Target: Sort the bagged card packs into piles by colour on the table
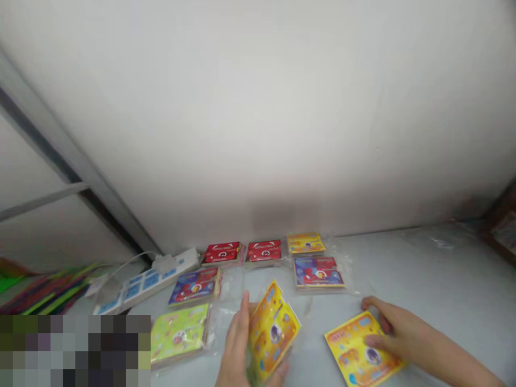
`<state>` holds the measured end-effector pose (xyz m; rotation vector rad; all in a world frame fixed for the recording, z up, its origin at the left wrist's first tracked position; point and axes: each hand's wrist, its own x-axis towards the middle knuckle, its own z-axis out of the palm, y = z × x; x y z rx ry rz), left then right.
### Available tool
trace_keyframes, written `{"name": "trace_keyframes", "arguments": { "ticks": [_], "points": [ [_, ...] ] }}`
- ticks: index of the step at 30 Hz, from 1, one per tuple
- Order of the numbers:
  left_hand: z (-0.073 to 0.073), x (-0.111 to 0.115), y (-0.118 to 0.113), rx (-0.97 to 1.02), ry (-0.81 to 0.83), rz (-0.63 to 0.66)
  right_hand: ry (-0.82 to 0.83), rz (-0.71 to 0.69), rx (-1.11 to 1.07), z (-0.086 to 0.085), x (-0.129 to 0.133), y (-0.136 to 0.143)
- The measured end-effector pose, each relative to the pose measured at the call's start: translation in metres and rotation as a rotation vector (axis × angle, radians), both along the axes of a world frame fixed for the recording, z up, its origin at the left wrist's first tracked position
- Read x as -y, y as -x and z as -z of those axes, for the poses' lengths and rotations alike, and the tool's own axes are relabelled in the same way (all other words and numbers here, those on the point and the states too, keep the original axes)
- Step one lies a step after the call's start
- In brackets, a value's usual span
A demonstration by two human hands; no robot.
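My left hand (236,346) is closed around a yellow printed packet (274,336) with a round picture at its centre, held tilted up off the table. Clear plastic shows along that packet's lower edge. To the right, my right hand (393,330) grips a matching yellow packet (350,349), thumb on its printed face and fingers at its far edge. That second packet lies flatter, and whether it touches the table I cannot tell. The nearest packet to my left hand is a green one (181,333) in clear plastic.
Behind my hands lie two red packets (221,252), two blue-and-red packets (318,272) and another yellow packet (305,243), several in clear wrap. A white power strip (149,282) with a cable sits at the left. A white wall (282,118) rises behind the grey table (423,269).
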<state>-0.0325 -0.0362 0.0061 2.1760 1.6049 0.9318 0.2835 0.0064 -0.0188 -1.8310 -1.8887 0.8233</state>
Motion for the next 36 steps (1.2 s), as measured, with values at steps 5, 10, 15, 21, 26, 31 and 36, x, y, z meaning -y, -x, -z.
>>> {"name": "trace_keyframes", "arguments": {
  "ticks": [5,10,15,21,26,31,36],
  "points": [
    [-0.004,0.004,-0.002,0.077,-0.044,-0.077,0.078,-0.014,-0.084,0.010,-0.003,-0.004],
    [0.001,0.001,-0.005,0.054,-0.065,-0.123,0.064,0.004,-0.079,0.008,-0.008,-0.006],
    [0.005,-0.010,-0.006,-0.230,0.146,0.114,0.119,-0.005,-0.091,0.008,-0.009,-0.003],
    [0.003,-0.011,-0.007,-0.290,0.252,0.190,0.128,0.003,-0.195,0.003,-0.010,0.002],
    [0.012,-0.012,-0.005,-0.251,0.189,0.183,0.151,0.015,-0.269,0.001,-0.014,-0.011],
    [0.023,-0.013,-0.003,-0.224,0.150,0.197,0.227,-0.030,-0.530,-0.021,-0.007,-0.018],
    [0.022,-0.009,-0.008,-0.193,0.112,0.200,0.288,-0.049,-0.985,-0.055,0.005,-0.011]
  ]
}}
